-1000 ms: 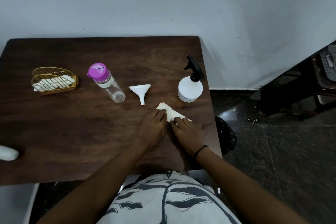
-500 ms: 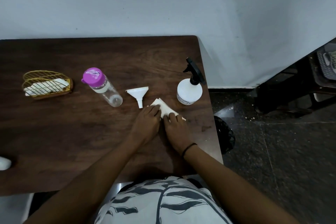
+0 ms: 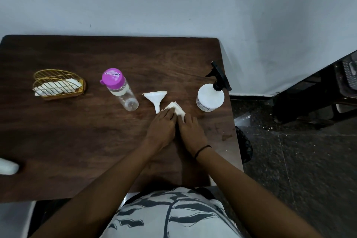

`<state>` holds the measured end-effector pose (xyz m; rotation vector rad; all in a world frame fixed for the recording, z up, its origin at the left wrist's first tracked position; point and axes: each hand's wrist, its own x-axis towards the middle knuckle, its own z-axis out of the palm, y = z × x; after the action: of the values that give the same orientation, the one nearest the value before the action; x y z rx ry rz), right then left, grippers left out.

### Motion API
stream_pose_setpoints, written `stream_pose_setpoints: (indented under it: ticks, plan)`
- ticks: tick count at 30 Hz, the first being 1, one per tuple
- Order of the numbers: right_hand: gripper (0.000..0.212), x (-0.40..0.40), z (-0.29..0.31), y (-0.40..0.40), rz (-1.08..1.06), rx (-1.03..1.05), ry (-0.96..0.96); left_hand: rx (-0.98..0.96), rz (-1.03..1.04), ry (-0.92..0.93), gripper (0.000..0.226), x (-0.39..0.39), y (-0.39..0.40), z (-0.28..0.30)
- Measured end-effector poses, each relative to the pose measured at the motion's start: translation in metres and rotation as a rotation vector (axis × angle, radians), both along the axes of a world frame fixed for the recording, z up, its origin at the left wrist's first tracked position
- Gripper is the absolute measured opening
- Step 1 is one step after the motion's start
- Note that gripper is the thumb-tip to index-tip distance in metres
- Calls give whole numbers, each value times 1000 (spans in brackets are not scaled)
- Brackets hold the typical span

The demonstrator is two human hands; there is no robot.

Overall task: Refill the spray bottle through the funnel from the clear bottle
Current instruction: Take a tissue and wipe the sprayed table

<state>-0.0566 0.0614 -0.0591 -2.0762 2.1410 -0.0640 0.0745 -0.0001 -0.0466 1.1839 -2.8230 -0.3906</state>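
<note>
Dark wood forms the table (image 3: 77, 141), seen from above with a pale wall behind it. Two hands are laid side by side near its right half, both flat on a folded white tissue (image 3: 176, 109). The left hand (image 3: 161, 128) is spread with straight fingers pressed onto the near left part of the tissue; the right hand (image 3: 190, 131), a thin black band at its wrist, is pressed flat just beside it on the near right part. Nothing is gripped or pinched by either hand.

The task's things are set in a row beyond the hands. The clear bottle (image 3: 123, 92) is stood left of centre with its purple cap (image 3: 113, 78) on – it looks nearly empty from this angle, though the level cannot be told for sure. The white funnel (image 3: 156, 99) is lain on its side between the bottle and the tissue, its spout pointed toward the person and just beside the left hand's fingertips. The white spray bottle (image 3: 210, 98) is stood near the table's right edge, its black trigger head (image 3: 219, 76) fitted on.

A gold wire holder (image 3: 59, 85) with white tissues is placed at far left (a white object is cut off at the left edge).

Judged from this, pouring has not begun – the tissue is being smoothed or wiped with. What seems called for next: the trigger head unscrewed, the funnel seated upright in the neck, the purple cap opened, and the bottle steadied during pouring.
</note>
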Motion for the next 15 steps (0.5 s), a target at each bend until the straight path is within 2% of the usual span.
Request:
stream_pose_setpoints:
  ticks: [5, 11, 15]
  plan:
    - [36, -1, -4, 4, 64, -42, 51, 55, -14, -5, 59, 3, -3, -5]
    - [37, -8, 16, -11, -133, 33, -34, 93, -46, -16, 56, -26, -22, -3]
    - [35, -8, 11, 15, -163, 18, -19, 2, -125, -57, 57, -20, -9, -7]
